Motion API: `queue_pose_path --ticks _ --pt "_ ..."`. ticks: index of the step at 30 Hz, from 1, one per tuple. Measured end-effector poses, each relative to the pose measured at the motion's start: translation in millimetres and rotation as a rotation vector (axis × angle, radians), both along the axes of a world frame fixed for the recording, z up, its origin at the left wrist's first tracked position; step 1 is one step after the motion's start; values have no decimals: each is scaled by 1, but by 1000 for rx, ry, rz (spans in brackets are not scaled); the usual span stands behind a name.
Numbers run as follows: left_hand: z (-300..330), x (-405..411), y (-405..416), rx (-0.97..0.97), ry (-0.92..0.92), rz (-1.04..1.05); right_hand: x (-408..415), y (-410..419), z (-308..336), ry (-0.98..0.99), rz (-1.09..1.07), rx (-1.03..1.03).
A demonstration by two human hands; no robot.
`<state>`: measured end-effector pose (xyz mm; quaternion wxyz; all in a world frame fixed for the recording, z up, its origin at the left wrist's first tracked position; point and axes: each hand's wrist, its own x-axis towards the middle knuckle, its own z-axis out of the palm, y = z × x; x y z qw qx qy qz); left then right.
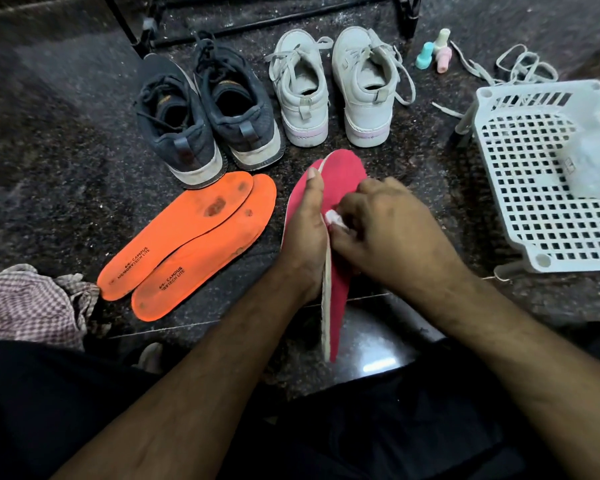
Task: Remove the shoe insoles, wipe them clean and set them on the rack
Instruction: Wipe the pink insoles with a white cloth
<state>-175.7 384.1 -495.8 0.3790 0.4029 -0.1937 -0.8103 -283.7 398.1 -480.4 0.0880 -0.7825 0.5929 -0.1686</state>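
head view: left hand [303, 233] grips pink insole [343, 171]; right hand [385, 226] pinches wipe [334, 218] against it; orange insoles [187, 244] left of hands, apparently unwiped; nothing racked.

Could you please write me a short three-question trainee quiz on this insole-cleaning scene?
1. True or false: the orange insoles lie on the floor.
2. Which hand steadies the pink insole: A left, B right?
3. Fill in: the right hand rubs the pink insole with a small white ____.

Key: 1 true; 2 A; 3 wipe.
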Motion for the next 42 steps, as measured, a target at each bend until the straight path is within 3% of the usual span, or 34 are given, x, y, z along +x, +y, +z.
queue_pose_path --ticks 3,8,15,22,28,30,37,42 --pt "1 -5 5 -82 -154 -118 -21 -17 3 22 -124 -25" --pt "2 -7 12 -93 -189 -233 -43 -33 12 46 -319 -108" --pt "-7 -1 -1 -38 -128 -36 -2 -5 0 76 -32 -98" --pt "-4 -7 9 -104 -161 -198 -33 -29 8 32 -264 -106" --pt "-9 2 -3 -36 -8 -101 -3 -5 7 -59 47 26" --pt "-9 3 -2 -63 -32 -139 -11 -10 8 -59 75 38" --pt "-1 -7 12 -100 -94 -287 -34 -28 15 39 -199 -134" --pt "-2 4 -2 -13 -5 -142 -5 -5 10 49 124 -53"
